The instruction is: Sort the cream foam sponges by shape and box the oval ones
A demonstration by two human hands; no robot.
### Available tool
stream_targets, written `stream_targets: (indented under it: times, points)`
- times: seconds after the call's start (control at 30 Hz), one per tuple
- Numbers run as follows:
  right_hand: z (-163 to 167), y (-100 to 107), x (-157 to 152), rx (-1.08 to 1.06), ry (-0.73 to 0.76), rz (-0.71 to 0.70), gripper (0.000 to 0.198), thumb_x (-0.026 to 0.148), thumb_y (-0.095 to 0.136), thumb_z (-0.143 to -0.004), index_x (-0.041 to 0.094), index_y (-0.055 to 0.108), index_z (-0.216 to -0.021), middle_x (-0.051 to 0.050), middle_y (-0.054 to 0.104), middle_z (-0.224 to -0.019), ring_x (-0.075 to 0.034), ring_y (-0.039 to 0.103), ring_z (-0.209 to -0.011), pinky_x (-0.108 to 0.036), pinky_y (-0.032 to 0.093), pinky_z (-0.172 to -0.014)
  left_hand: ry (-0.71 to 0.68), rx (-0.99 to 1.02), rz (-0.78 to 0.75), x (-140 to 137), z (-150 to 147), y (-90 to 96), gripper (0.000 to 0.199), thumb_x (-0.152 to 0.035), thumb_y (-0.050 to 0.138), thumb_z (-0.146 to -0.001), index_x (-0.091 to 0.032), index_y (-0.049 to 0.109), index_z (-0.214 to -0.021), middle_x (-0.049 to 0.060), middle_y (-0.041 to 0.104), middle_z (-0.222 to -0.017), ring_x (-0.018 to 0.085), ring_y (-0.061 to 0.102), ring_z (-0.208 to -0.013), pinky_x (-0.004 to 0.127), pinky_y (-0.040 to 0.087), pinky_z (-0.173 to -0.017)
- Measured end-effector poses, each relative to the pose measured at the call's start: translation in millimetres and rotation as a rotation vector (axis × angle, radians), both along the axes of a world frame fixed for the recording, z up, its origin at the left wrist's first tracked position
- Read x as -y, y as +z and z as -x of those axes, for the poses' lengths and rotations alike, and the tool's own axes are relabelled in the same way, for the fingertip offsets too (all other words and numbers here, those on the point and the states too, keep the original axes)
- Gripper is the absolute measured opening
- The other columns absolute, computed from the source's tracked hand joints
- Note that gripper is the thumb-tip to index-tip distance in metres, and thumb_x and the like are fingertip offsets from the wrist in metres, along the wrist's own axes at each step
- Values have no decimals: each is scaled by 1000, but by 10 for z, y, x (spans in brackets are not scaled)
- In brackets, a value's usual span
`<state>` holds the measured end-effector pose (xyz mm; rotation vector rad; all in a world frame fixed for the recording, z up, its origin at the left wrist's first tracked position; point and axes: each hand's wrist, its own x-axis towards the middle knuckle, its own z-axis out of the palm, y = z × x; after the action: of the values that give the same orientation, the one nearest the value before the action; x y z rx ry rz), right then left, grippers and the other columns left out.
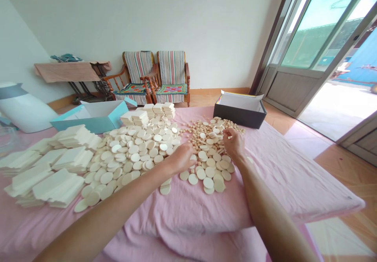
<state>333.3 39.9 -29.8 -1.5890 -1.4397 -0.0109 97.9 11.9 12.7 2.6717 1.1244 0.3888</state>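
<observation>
My left hand (183, 158) is curled, its fingertips over pale round wooden discs (209, 171). What its closed fingers hold, if anything, is hidden by the hand. My right hand (235, 143) is closed in a pinch at the right edge of a heap of small wooden beads (198, 130). A small pale spot shows at its fingers, too small to name. Several discs lie mixed with the beads between my hands. A larger heap of round discs (135, 156) spreads left of my left hand, partly behind my forearm.
Stacks of flat pale wooden pieces (63, 183) lie at the left of the pink-covered table (282, 179). Behind are an open turquoise box (110, 117), an open black box (240, 114) and more stacks (140, 117). A white jug (26, 109) stands far left. Two chairs (171, 73) face the table.
</observation>
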Motion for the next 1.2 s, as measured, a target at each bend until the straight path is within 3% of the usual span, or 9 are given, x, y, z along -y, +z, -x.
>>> stream_targets:
  times: [0.43,0.57,0.67,0.73,0.8,0.9,0.97,1.07,1.2]
  points:
    - [-36,-60,-63,-7,-3,41,24,24,44,-76,20,67,-80,-5,71,-79,-20,63,-74,-30,45,-68,75,-14,-52,1,-57,-22,7,-13,58,-71,-17,59,-77,5,64,-81,20,61,-79,27,46,-70]
    - [-38,-54,-68,-10,17,34,23,23,44,-75,20,66,-78,-4,70,-77,-20,63,-74,-30,46,-70,154,34,-116,-130,248,171,13,-11,55,-74,-16,60,-84,6,64,-89,21,60,-86,30,46,-78]
    - [-27,-45,-65,-4,16,35,23,24,44,-75,20,67,-78,-4,70,-78,-20,63,-73,-31,46,-71,307,-5,-306,-211,550,330,20,-15,60,-75,-13,62,-95,12,64,-96,27,58,-97,38,45,-87]
    - [-17,-39,-60,5,9,39,24,24,44,-75,20,67,-78,-5,70,-77,-20,62,-72,-31,46,-72,320,-15,-355,-178,666,385,28,-21,65,-76,-13,63,-102,13,63,-106,30,55,-105,43,42,-93]
    - [-10,-33,-53,11,8,40,24,25,44,-75,20,67,-79,-5,70,-77,-20,62,-71,-31,46,-72,206,13,-230,-72,673,376,27,-25,63,-79,-16,65,-105,10,65,-107,26,57,-104,40,44,-93]
    - [-9,-30,-43,16,20,44,25,25,44,-75,20,68,-80,-5,71,-76,-20,62,-70,-31,46,-71,-131,51,64,126,536,257,32,-16,52,-85,-22,62,-115,4,65,-116,18,59,-107,32,44,-95]
    - [-13,-32,-37,19,22,47,25,25,44,-75,20,68,-80,-5,71,-76,-19,62,-68,-31,46,-70,-253,69,98,211,420,144,43,-7,49,-82,-23,58,-122,4,60,-126,17,53,-117,33,39,-102]
    - [-20,-36,-32,21,14,44,25,26,44,-75,19,68,-79,-5,71,-76,-18,61,-65,-30,46,-69,-258,72,83,227,294,2,43,-6,50,-80,-20,58,-121,6,60,-124,19,52,-117,35,38,-102]
    - [-22,-35,-25,27,13,49,25,26,45,-75,20,68,-80,-4,71,-76,-18,61,-65,-30,46,-69,-198,56,80,168,252,-26,26,-11,55,-79,-19,65,-101,6,63,-103,19,58,-98,30,46,-86]
